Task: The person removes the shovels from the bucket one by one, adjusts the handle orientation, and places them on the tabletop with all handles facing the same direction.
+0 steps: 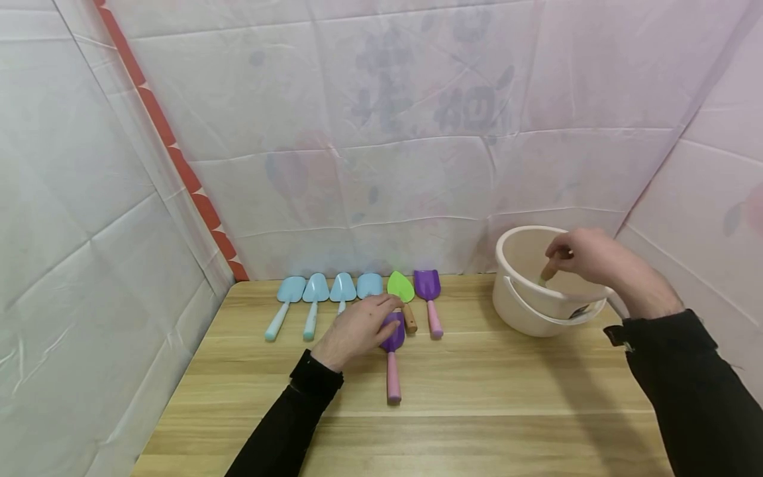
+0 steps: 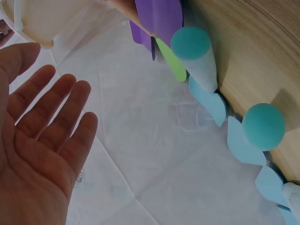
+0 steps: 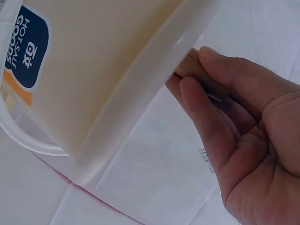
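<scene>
My right hand [image 1: 587, 258] reaches over the rim of a white bucket [image 1: 527, 328] and pinches a wooden handle [image 3: 201, 72] between thumb and fingers. Whatever the handle belongs to is hidden inside the bucket. My left hand [image 1: 363, 328] hovers with relaxed, spread fingers over a row of toy shovels, its palm bare in the left wrist view. Nearest to it are a purple shovel with a pink handle [image 1: 393, 377], lying in front of the row, and a green trowel [image 1: 401, 285] with a wooden handle. It partly covers a light blue shovel [image 1: 369, 284].
Several light blue shovels [image 1: 291, 289] lie at the row's left, and a second purple shovel [image 1: 427, 285] ends it at the right. The wooden table [image 1: 477, 424] backs onto a wall of white sheeting [image 1: 381, 185]. The bucket's handle [image 1: 545, 311] hangs down its front.
</scene>
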A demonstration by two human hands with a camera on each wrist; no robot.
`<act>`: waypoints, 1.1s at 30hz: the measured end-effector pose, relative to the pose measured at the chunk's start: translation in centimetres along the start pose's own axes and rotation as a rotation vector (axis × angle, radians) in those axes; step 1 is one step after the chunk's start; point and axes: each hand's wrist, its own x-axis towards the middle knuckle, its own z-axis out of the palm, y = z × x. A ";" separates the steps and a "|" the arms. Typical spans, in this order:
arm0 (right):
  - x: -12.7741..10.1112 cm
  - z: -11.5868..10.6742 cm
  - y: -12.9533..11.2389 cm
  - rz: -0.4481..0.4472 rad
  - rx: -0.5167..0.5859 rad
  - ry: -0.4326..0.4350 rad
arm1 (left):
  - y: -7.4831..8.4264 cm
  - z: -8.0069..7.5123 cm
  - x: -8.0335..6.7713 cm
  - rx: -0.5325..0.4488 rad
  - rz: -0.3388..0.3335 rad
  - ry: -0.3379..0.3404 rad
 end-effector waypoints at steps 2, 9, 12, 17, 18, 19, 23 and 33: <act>-0.2 -0.1 -0.1 0.001 -0.002 0.024 | 0.0 0.0 0.0 -0.003 0.000 0.000; -1.1 -0.1 -0.7 -0.036 -0.033 0.176 | 0.1 -0.4 -0.1 -0.001 0.001 0.003; -1.5 0.1 -1.1 -0.059 -0.039 0.253 | 0.0 -0.6 -0.1 0.010 -0.002 0.006; -2.2 0.3 -1.5 -0.088 -0.049 0.345 | -0.1 -0.8 -0.2 0.019 0.009 0.015; -2.3 0.3 -1.5 -0.090 -0.050 0.358 | -0.2 -0.9 -0.2 0.020 0.015 0.019; -2.5 0.4 -1.6 -0.087 -0.049 0.369 | -0.2 -0.9 -0.3 0.025 0.021 0.023; -3.0 0.4 -2.1 -0.076 -0.036 0.404 | -0.4 -1.1 -0.3 0.027 0.031 0.031; -3.6 1.4 -4.1 -0.146 -0.003 0.585 | -0.4 -1.5 -0.5 0.038 0.032 0.023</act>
